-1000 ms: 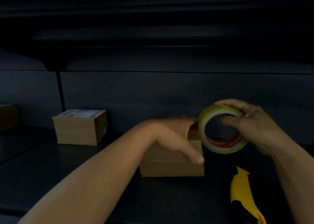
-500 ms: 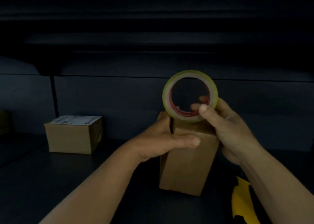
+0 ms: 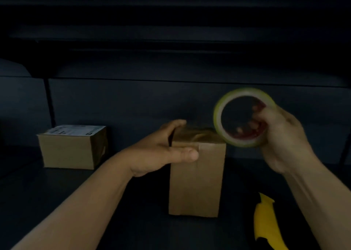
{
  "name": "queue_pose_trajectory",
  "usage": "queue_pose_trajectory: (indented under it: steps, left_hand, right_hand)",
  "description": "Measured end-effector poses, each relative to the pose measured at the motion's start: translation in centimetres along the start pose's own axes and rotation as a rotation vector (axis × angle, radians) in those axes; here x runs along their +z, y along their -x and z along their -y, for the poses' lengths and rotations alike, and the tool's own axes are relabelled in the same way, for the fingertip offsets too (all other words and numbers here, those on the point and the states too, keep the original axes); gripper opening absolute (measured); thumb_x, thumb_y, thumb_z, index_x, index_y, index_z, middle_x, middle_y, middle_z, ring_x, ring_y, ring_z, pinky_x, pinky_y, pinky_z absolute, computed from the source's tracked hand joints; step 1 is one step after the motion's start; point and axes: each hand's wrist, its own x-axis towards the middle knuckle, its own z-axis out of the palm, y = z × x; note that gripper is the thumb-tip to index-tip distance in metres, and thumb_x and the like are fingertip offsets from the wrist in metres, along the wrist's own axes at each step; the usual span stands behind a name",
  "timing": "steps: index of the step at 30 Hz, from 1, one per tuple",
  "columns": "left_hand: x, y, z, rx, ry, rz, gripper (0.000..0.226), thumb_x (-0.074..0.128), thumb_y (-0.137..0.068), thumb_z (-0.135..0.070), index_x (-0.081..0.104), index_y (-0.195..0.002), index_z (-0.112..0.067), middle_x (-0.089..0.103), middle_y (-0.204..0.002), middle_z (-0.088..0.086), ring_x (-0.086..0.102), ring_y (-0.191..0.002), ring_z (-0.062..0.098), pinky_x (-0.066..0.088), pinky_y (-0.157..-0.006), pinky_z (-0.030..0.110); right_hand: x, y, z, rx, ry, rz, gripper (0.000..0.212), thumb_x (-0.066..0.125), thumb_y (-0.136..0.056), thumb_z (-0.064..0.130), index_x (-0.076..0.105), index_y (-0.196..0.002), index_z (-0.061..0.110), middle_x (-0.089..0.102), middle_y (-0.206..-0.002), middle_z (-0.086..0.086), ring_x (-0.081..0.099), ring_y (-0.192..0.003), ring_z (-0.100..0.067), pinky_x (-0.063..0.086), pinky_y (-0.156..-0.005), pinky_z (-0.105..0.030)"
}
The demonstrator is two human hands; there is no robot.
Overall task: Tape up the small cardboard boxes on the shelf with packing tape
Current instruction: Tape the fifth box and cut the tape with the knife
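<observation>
At the left of the frame a second cardboard box [image 3: 73, 148] with a white label on top sits on the dark shelf [image 3: 28, 202], well apart from the rest. In the middle, a small cardboard box [image 3: 196, 179] stands upright on end. The left hand [image 3: 161, 151] grips its upper left corner, thumb laid across the front face, fingers curled behind the top. Just right of the box top, the right hand [image 3: 281, 136] holds a roll of packing tape [image 3: 243, 117], fingers hooked through its core; the roll's lower edge meets the box's upper right corner, and the hand is blurred. At the lower right a yellow and black utility knife [image 3: 267, 225] lies on the shelf
</observation>
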Motion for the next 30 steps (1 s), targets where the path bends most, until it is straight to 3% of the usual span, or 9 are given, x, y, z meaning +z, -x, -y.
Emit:
queue_pose_trajectory:
  steps: [3,7,10,14,17,22,25,27,30]
  left_hand:
    - [-0.6,0.4,0.5,-0.014,-0.025,0.017,0.134,0.079,-0.029,-0.077,0.021,-0.146,-0.043,0.036,-0.145,-0.012,0.044,-0.128,0.006,0.040,-0.107,0.032]
    - [-0.8,0.6,0.4,-0.032,-0.063,0.047,0.133,0.077,-0.031,-0.078,0.018,-0.146,-0.045,0.035,-0.146,-0.014,0.044,-0.127,0.003,0.040,-0.107,0.029]
    - [-1.2,0.8,0.1,-0.058,-0.119,0.076,0.134,0.073,-0.031,-0.082,0.015,-0.146,-0.046,0.033,-0.144,-0.016,0.042,-0.126,0.001,0.039,-0.105,0.024]
    - [-1.5,0.9,-0.3,-0.096,-0.154,0.103,0.132,0.071,-0.031,-0.083,0.013,-0.144,-0.048,0.034,-0.142,-0.017,0.041,-0.124,-0.002,0.038,-0.103,0.019]
    - [-1.5,1.0,-0.5,-0.118,-0.173,0.124,0.131,0.072,-0.033,-0.083,0.013,-0.144,-0.048,0.033,-0.143,-0.017,0.041,-0.125,-0.001,0.037,-0.103,0.018]
    - [-2.0,0.7,-3.7,-0.242,-0.515,0.233,0.109,0.066,-0.060,-0.072,0.008,-0.148,-0.042,0.024,-0.146,-0.016,0.033,-0.127,0.004,0.032,-0.102,0.018]
    - [-1.3,-0.8,-7.2,-0.280,-0.797,0.319,0.092,0.064,-0.076,-0.062,0.016,-0.149,-0.032,0.027,-0.144,-0.014,0.034,-0.128,0.007,0.034,-0.104,0.022]
    - [0.1,-2.0,-8.4,-0.272,-0.813,0.400,0.083,0.063,-0.084,-0.049,0.016,-0.150,-0.028,0.032,-0.140,-0.015,0.035,-0.126,0.004,0.033,-0.099,0.018]
    - [1.4,-3.2,-8.5,-0.262,-0.833,0.454,0.080,0.067,-0.084,-0.041,0.021,-0.148,-0.025,0.039,-0.145,-0.006,0.044,-0.124,0.010,0.040,-0.101,0.023]
  right_hand:
    - [-0.5,-0.4,-0.3,-0.007,0.107,0.027,0.020,0.047,-0.086,-0.005,0.058,-0.087,0.012,0.064,-0.084,-0.002,0.064,-0.076,-0.014,0.054,-0.066,-0.031]
    - [-0.5,-0.7,-0.6,-0.012,0.271,0.018,0.025,0.053,-0.084,-0.007,0.061,-0.104,0.005,0.068,-0.097,-0.006,0.066,-0.089,-0.020,0.054,-0.081,-0.034]
    - [-0.8,-0.7,-0.3,-0.010,0.417,0.025,0.023,0.055,-0.084,-0.005,0.061,-0.095,0.013,0.065,-0.087,0.000,0.062,-0.081,-0.014,0.052,-0.077,-0.029]
    - [-1.6,-0.7,0.0,0.025,0.564,0.074,0.027,0.055,-0.082,-0.007,0.057,-0.107,0.002,0.062,-0.084,-0.003,0.059,-0.077,-0.017,0.051,-0.080,-0.036]
    - [-1.8,-0.7,0.2,0.016,0.641,0.100,0.028,0.055,-0.081,-0.006,0.056,-0.109,0.000,0.063,-0.088,-0.009,0.058,-0.076,-0.017,0.047,-0.069,-0.027]
    - [-1.8,-0.8,0.5,-0.004,0.664,0.151,0.019,0.058,-0.082,-0.003,0.057,-0.087,0.015,0.063,-0.082,-0.003,0.058,-0.073,-0.012,0.043,-0.058,-0.022]
    - [-1.5,-0.8,0.5,-0.025,0.673,0.167,0.019,0.059,-0.083,-0.002,0.058,-0.091,0.014,0.063,-0.082,-0.002,0.059,-0.073,-0.011,0.043,-0.057,-0.020]
    - [-1.3,-0.7,0.5,-0.037,0.679,0.192,0.019,0.059,-0.083,-0.002,0.058,-0.092,0.015,0.063,-0.082,-0.001,0.058,-0.072,-0.010,0.042,-0.056,-0.019]
    - [-1.3,-0.6,0.6,-0.052,0.691,0.193,0.016,0.059,-0.083,-0.003,0.057,-0.091,0.011,0.062,-0.080,-0.003,0.058,-0.070,-0.012,0.043,-0.056,-0.021]
